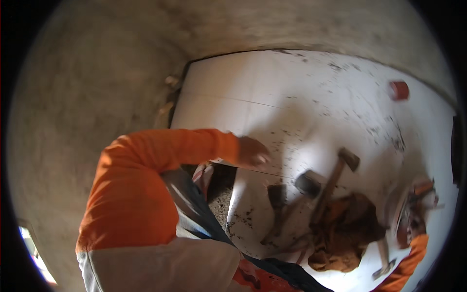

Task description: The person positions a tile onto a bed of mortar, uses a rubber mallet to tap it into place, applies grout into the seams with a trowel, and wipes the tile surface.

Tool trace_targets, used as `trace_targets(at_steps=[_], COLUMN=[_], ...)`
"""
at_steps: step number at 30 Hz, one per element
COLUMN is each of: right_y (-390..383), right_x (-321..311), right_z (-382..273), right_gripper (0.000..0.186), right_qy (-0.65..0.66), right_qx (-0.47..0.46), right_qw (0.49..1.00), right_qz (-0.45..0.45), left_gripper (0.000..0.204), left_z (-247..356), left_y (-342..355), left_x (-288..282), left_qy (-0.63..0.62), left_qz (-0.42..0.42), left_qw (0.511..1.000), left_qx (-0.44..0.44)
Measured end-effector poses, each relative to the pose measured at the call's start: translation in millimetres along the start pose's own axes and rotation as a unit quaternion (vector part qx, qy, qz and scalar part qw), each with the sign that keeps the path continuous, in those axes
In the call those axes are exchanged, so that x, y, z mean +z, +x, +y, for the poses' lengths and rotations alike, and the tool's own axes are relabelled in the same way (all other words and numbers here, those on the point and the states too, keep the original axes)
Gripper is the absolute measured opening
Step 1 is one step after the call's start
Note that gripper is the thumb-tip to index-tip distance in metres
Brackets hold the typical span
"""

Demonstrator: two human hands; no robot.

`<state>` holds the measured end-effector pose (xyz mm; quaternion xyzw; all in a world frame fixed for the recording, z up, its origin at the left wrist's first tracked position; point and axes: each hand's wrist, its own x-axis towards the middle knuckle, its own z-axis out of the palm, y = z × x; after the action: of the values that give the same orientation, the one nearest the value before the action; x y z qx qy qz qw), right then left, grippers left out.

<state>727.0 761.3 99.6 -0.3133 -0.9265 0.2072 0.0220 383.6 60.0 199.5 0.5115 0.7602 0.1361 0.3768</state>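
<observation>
My left hand (254, 153), at the end of an orange sleeve, hovers over white floor tiles (214, 107). Its fingers look curled but are smeared, and nothing shows in them. At the far right, my right hand (412, 228) closes on something blurred that I cannot make out, among reddish and dark shapes. Between the hands lies a long-handled hammer (349, 159) with a blocky head. Left of it are a dark block-shaped tool head (307, 184) and a dark-bladed tool (277, 195). A crumpled brown cloth or bag (350, 228) lies nearer me, with a smaller hammer (385, 267) beside it.
A red cylindrical object (399, 90) stands at the far right on the tiles. Dark crumbs of debris (335, 66) are scattered over them. A rough opening with gravel (221, 192) breaks the tiling near my leg. A bare plastered wall (92, 97) runs along the left and back.
</observation>
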Motion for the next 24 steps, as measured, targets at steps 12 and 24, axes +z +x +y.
trace_targets(at_steps=[12, 24], right_y=[32.8, 40.8], right_x=[-64.0, 333.1], right_z=[-297.8, -935.5], right_gripper=[0.040, 0.051], right_qy=[0.458, 0.339], right_qx=[0.086, -0.163], right_qw=[0.878, 0.860], right_qz=[-0.113, -0.345], left_gripper=[0.046, 0.021], left_z=[-264.6, -393.0], left_y=[-311.2, -245.7], left_x=[-49.4, -82.0], left_qy=[0.028, 0.051], left_qz=[0.678, 0.513], left_qw=[0.640, 0.845], left_qx=[-0.362, -0.142])
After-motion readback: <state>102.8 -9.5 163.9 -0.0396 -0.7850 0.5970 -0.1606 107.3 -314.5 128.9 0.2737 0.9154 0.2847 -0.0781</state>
